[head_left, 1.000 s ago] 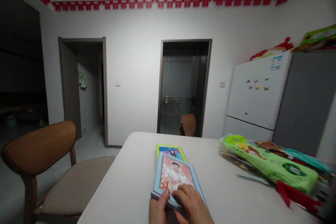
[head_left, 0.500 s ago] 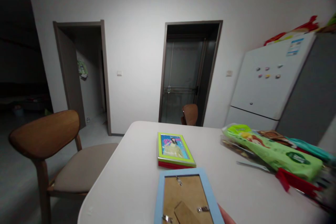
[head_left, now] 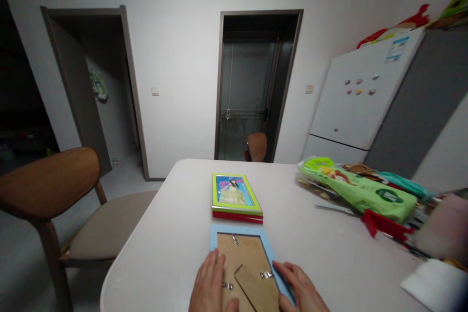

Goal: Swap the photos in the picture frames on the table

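Note:
A light blue picture frame [head_left: 268,246] is face down before me, its brown backing board [head_left: 244,253] and fold-out stand showing. Small metal turn clips sit along the board's edges. My left hand [head_left: 209,282] is closed over the left border, its thumb on the board. The right border is between the fingers and thumb of my right hand [head_left: 302,290]. The frame's near end runs out of view. Just beyond it lies a stack of picture frames: a lime green one [head_left: 237,196] with a picture of a figure in a pale dress on top, red-edged ones [head_left: 237,217] beneath.
At the right of the white table [head_left: 175,234] are a green packet [head_left: 373,192], a pale-handled tool [head_left: 334,208], a red object [head_left: 387,224] and white tissue [head_left: 437,285]. A wooden chair [head_left: 54,185] stands to the left. A fridge [head_left: 360,92] is behind at right.
My left hand has come into view onto the blue frame's left side. More of my right hand now shows at its right border. The whole view has shifted slightly.

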Action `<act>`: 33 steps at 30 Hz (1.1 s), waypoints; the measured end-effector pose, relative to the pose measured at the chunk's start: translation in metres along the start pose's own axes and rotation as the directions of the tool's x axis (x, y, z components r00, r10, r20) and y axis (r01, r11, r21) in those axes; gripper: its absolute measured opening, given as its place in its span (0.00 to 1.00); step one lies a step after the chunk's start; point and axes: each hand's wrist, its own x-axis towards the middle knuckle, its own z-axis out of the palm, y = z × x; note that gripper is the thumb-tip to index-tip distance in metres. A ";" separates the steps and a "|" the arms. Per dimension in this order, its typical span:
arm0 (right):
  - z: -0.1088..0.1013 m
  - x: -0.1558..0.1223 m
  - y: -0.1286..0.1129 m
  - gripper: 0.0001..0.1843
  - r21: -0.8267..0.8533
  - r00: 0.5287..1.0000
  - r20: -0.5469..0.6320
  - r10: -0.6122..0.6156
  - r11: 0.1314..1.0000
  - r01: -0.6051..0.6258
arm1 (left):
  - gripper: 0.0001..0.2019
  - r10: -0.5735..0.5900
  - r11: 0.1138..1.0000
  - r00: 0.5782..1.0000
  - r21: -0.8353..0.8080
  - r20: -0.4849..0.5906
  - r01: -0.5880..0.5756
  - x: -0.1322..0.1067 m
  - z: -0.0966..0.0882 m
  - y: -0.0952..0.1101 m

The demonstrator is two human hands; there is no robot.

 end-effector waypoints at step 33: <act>0.035 0.046 -0.074 0.13 0.010 0.965 0.053 -0.255 0.967 0.255 | 0.34 -0.020 0.976 0.999 0.218 -0.040 0.028 0.001 0.000 -0.020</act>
